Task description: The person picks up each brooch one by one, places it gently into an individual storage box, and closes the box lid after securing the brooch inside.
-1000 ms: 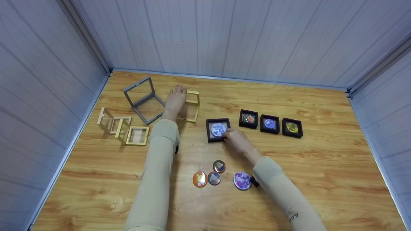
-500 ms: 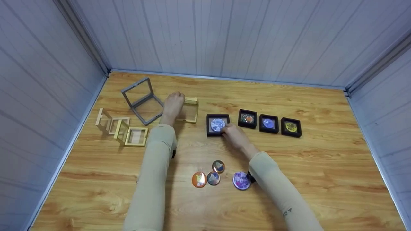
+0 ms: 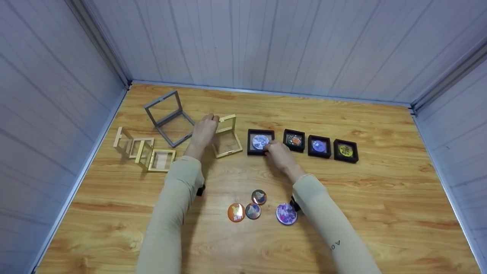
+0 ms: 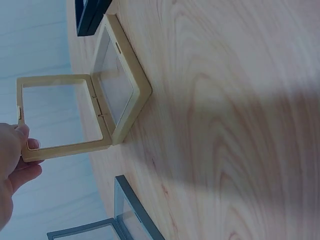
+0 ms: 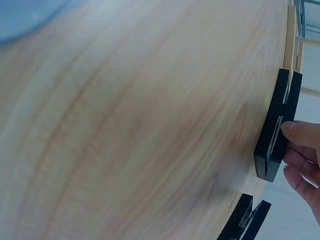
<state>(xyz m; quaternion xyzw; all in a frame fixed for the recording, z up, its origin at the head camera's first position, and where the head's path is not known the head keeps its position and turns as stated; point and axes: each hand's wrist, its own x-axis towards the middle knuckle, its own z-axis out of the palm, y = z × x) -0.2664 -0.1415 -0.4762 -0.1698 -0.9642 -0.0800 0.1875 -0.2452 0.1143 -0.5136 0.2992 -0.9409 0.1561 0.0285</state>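
Note:
My left hand (image 3: 205,129) pinches the raised half of a yellow display frame (image 3: 229,153), thumb and fingers at one corner in the left wrist view. That frame (image 4: 132,65) stands hinged open, its lower half on the table. To its right, my right hand (image 3: 280,155) grips the near right corner of a black display frame (image 3: 261,153) holding a blue-and-white round badge (image 3: 260,142). In the right wrist view, the thumb lies on the edge of the black frame (image 5: 272,125), fingers around its far side.
Three black frames with badges (image 3: 294,140) (image 3: 319,146) (image 3: 346,150) stand in a row at right. A grey frame (image 3: 169,118), a beige frame (image 3: 151,144) and a yellow frame (image 3: 161,171) stand open at left. An orange badge (image 3: 236,212), two dark badges (image 3: 259,196) and a purple badge (image 3: 286,214) lie nearer.
My right hand has slid the black frame away from me, towards the row at right. The yellow frame in my left hand has turned and shifted slightly nearer to me.

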